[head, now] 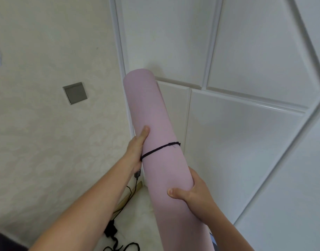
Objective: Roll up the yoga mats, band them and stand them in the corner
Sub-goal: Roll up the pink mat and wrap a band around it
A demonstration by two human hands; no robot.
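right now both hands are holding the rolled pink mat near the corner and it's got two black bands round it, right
Not quite. The head view shows only one black band round the rolled pink mat, about midway along it. The rest holds: the left hand and right hand both grip the mat near the corner.

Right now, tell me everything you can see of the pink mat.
The mat is pale pink, matte and foam-like, rolled into a tight cylinder. One thin black band circles it. It tilts slightly, its top end toward the corner between wall and white panels; its lower end runs out of view. The left hand grips it by the band, the right hand lower down.
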